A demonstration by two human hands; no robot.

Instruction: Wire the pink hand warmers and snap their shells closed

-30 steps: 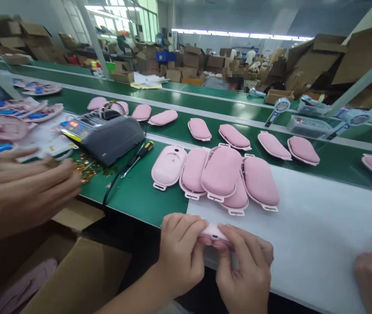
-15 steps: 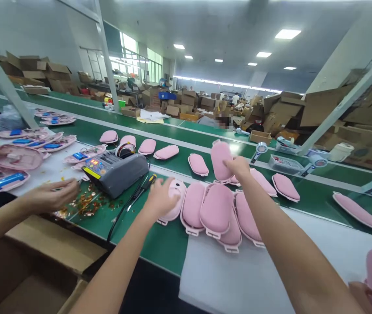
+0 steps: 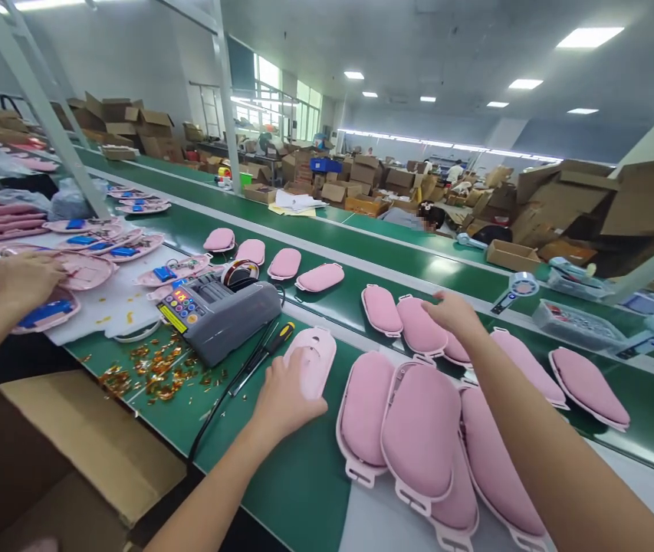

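My left hand (image 3: 286, 392) grips the lower end of a pale pink plastic shell (image 3: 320, 354), fingers along one side and thumb along the other; the shell has a small dark hole near its top. My right hand (image 3: 454, 316) is stretched over the green bench, fingers apart and holding nothing. Its fingertips are beside a pink padded case (image 3: 420, 326) lying on the belt. Below my right forearm, several pink padded cases (image 3: 422, 429) overlap in a pile on a white sheet, partly hidden by the arm.
A grey tape dispenser (image 3: 228, 310) stands left of my left hand, with a screwdriver (image 3: 274, 340) and amber tape scraps (image 3: 151, 368) nearby. Another person's hands (image 3: 27, 280) handle pink shells at left. A cardboard box (image 3: 96, 445) is below the bench edge. Handheld fans (image 3: 516, 290) lie at right.
My right hand has set the pink padded case down on the belt and let go. My left hand has closed on the pale shell. The view has turned right and moved nearer.
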